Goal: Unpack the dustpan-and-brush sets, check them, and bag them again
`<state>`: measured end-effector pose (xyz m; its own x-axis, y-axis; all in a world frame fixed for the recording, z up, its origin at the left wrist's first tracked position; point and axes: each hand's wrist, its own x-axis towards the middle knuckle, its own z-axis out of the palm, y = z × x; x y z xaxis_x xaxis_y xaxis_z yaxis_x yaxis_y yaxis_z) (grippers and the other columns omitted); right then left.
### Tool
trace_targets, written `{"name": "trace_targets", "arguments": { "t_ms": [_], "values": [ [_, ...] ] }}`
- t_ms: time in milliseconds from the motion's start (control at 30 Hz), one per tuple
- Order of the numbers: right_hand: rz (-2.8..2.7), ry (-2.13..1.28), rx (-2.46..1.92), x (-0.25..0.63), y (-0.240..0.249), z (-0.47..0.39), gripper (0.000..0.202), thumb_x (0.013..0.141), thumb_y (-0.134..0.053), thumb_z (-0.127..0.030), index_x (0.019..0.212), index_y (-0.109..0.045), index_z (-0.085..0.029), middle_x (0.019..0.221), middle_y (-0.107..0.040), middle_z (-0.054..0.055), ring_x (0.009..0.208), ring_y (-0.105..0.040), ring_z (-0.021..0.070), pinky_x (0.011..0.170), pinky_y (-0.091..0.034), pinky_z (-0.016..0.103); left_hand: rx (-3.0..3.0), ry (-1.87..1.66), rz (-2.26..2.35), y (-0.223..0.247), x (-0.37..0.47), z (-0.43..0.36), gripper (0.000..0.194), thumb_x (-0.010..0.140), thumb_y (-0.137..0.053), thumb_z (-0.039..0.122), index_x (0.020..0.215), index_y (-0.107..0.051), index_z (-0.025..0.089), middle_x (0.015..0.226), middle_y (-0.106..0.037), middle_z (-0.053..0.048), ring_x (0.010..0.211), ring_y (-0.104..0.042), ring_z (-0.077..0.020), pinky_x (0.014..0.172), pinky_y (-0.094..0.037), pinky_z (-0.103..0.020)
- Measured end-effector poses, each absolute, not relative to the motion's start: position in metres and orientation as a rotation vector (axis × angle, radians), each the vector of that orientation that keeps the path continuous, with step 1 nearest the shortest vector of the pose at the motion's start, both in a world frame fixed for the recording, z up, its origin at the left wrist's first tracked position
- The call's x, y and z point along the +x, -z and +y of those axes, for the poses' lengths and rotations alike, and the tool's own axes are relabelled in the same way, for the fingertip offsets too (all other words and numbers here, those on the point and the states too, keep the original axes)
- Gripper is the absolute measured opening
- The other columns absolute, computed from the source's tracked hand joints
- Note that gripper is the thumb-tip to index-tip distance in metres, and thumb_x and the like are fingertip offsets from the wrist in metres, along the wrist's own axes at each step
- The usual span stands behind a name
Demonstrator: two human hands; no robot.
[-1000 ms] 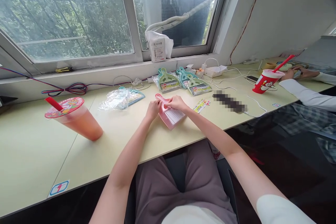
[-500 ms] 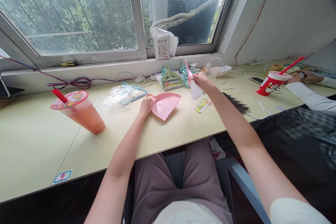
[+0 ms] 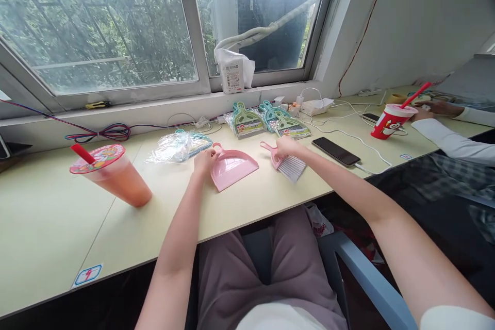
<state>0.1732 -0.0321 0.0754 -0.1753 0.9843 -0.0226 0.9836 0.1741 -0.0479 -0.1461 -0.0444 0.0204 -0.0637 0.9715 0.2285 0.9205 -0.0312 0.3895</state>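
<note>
A pink dustpan lies on the table, its handle to the upper left. My left hand is closed on that handle. To the right, a small pink hand brush with pale bristles rests flat on the tabletop, or nearly so. My right hand grips it where the handle meets the head, hiding part of it; the looped handle end points to the upper left. Packaged green dustpan sets lie just behind both hands. The printed card is out of sight.
A large orange drink cup leans at the left, near crumpled plastic wrap. A phone with a white cable lies right of the brush. Farther right are a red cup and another person's hands. The table edge is close.
The brush, held upright before, came down toward the table, bristles now facing the lower right. My left hand shifted the dustpan slightly left and turned it. The card has gone from sight.
</note>
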Motion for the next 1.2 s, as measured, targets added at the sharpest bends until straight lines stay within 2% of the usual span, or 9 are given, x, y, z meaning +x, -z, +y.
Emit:
{"name": "trace_targets", "arguments": {
  "t_ms": [167, 333, 500, 600, 700, 800, 900, 1067, 1200],
  "values": [
    [-2.411, -0.065, -2.13, 0.169, -0.065, -0.033, 0.036, 0.072, -0.082, -0.024, 0.1, -0.074, -0.003, 0.095, -0.072, 0.024, 0.092, -0.07, 0.0316, 0.073, -0.05, 0.032, 1.934, -0.813, 1.978, -0.013, -0.163, -0.036, 0.043, 0.09, -0.05, 0.056, 0.074, -0.07, 0.021, 0.082, -0.074, -0.008, 0.079, -0.065, -0.024, 0.063, -0.037, -0.029],
    [-2.365, -0.033, -2.194, 0.176, -0.083, -0.03, 0.031, 0.081, -0.076, -0.031, 0.104, -0.076, -0.01, 0.107, -0.072, 0.022, 0.107, -0.067, 0.0316, 0.087, -0.05, 0.034, 1.753, -1.092, 1.895, -0.009, -0.173, -0.032, 0.052, 0.098, -0.033, 0.046, 0.061, -0.059, 0.02, 0.066, -0.066, -0.006, 0.063, -0.059, -0.0176, 0.068, -0.041, -0.029],
    [-2.403, 0.034, -2.231, 0.179, -0.078, -0.03, 0.041, 0.081, -0.076, -0.042, 0.108, -0.076, -0.012, 0.113, -0.071, 0.021, 0.111, -0.066, 0.0317, 0.09, -0.048, 0.037, 1.862, -1.115, 1.853, -0.014, -0.176, -0.035, 0.043, 0.09, -0.046, 0.048, 0.058, -0.054, 0.021, 0.056, -0.056, -0.002, 0.057, -0.051, -0.0157, 0.063, -0.036, -0.029],
    [-2.444, 0.054, -2.212, 0.174, -0.064, -0.031, 0.036, 0.083, -0.07, -0.037, 0.109, -0.076, -0.012, 0.112, -0.072, 0.021, 0.108, -0.067, 0.0307, 0.088, -0.048, 0.036, 2.017, -0.979, 1.753, -0.016, -0.172, -0.039, 0.039, 0.084, -0.055, 0.043, 0.053, -0.046, 0.021, 0.054, -0.048, 0.0, 0.055, -0.042, -0.0139, 0.058, -0.029, -0.029],
    [-2.435, 0.04, -2.207, 0.172, -0.059, -0.03, 0.036, 0.079, -0.072, -0.037, 0.106, -0.078, -0.014, 0.11, -0.073, 0.02, 0.105, -0.068, 0.0304, 0.084, -0.048, 0.035, 2.054, -0.909, 1.637, -0.017, -0.164, -0.043, 0.04, 0.083, -0.054, 0.037, 0.05, -0.039, 0.02, 0.052, -0.04, 0.002, 0.055, -0.035, -0.0122, 0.057, -0.026, -0.029],
    [-2.385, 0.02, -2.158, 0.175, -0.073, -0.026, 0.033, 0.073, -0.074, -0.039, 0.095, -0.08, -0.015, 0.1, -0.075, 0.017, 0.1, -0.069, 0.03, 0.079, -0.047, 0.032, 2.006, -0.846, 1.467, -0.018, -0.155, -0.046, 0.039, 0.083, -0.055, 0.039, 0.051, -0.046, 0.019, 0.052, -0.04, 0.002, 0.054, -0.035, -0.0113, 0.056, -0.027, -0.028],
    [-2.334, -0.089, -2.019, 0.175, -0.101, -0.026, 0.024, 0.076, -0.07, -0.038, 0.086, -0.081, -0.018, 0.087, -0.075, 0.011, 0.089, -0.069, 0.0254, 0.07, -0.044, 0.029, 1.925, -0.734, 1.273, -0.022, -0.147, -0.049, 0.041, 0.082, -0.06, 0.051, 0.058, -0.06, 0.017, 0.054, -0.044, 0.001, 0.053, -0.037, -0.011, 0.054, -0.029, -0.028],
    [-2.497, -0.181, -1.831, 0.134, -0.13, -0.046, 0.022, 0.077, -0.072, -0.04, 0.079, -0.08, -0.02, 0.079, -0.073, 0.007, 0.078, -0.067, 0.0216, 0.064, -0.039, 0.027, 1.87, -0.382, 0.965, -0.038, -0.141, -0.055, 0.044, 0.077, -0.071, 0.058, 0.086, -0.077, 0.015, 0.059, -0.053, -0.001, 0.054, -0.045, -0.0116, 0.051, -0.033, -0.026],
    [-2.685, -0.04, -1.7, 0.088, -0.116, -0.069, 0.026, 0.075, -0.075, -0.039, 0.086, -0.08, -0.015, 0.086, -0.076, 0.013, 0.083, -0.069, 0.0246, 0.065, -0.04, 0.028, 1.958, -0.714, 1.105, -0.049, -0.15, -0.055, 0.037, 0.08, -0.072, 0.051, 0.089, -0.075, 0.016, 0.066, -0.059, -0.003, 0.062, -0.052, -0.0131, 0.057, -0.039, -0.026]
  ]
}}
